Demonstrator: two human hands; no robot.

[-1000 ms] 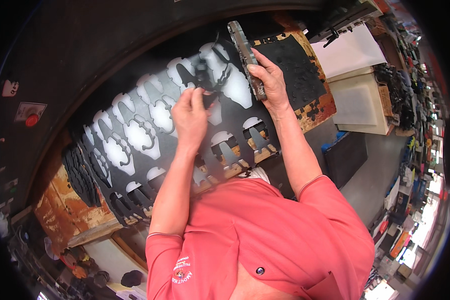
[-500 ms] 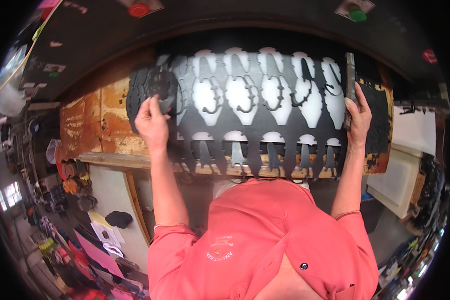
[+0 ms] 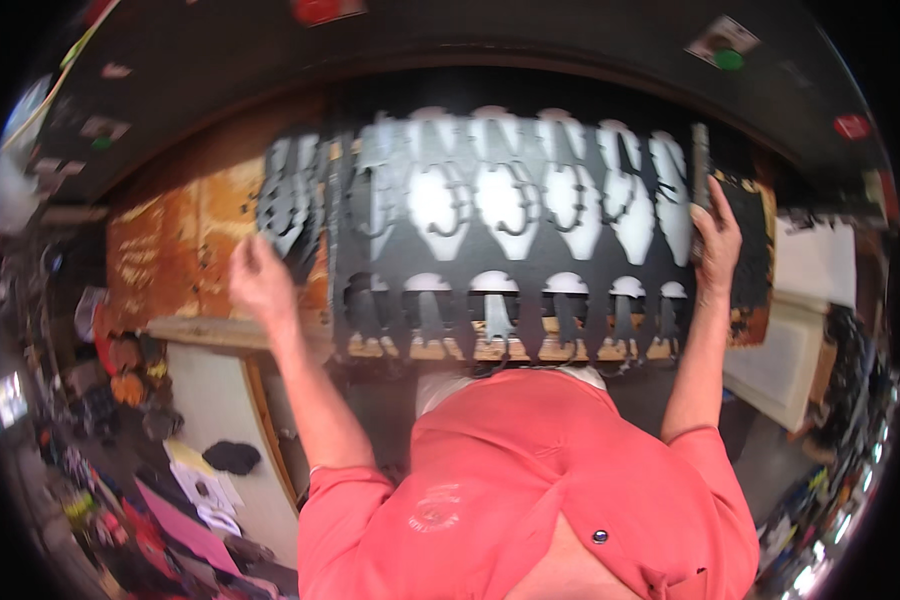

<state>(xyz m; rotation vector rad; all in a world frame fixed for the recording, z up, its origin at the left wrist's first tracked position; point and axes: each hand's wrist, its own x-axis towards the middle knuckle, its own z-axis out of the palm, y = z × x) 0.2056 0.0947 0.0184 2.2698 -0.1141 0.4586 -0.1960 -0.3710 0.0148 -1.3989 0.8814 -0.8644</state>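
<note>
A dark sheet (image 3: 520,262) with rows of shoe-sole-like cut-outs lies across the work board, pale white showing through the openings. At its right end my right hand (image 3: 717,245) grips the lower part of a narrow, worn metal bar (image 3: 701,165), thumb on one side and fingers on the other. My left hand (image 3: 262,280) is beyond the sheet's left edge, blurred, with its fingers curled. It is close below a pile of dark cut pieces (image 3: 290,200) beside the sheet. Whether its fingers still touch a piece is unclear.
The worn orange-brown board (image 3: 170,250) has a wooden strip (image 3: 200,330) along its near edge. A dark machine beam (image 3: 420,45) with a red button and a green button (image 3: 730,60) spans the far side. Pale cabinets (image 3: 780,375) stand to the right.
My left hand has moved left and toward me, from over the sheet's left end to beside the pile. The right hand keeps hold of the metal bar. The view has shifted slightly.
</note>
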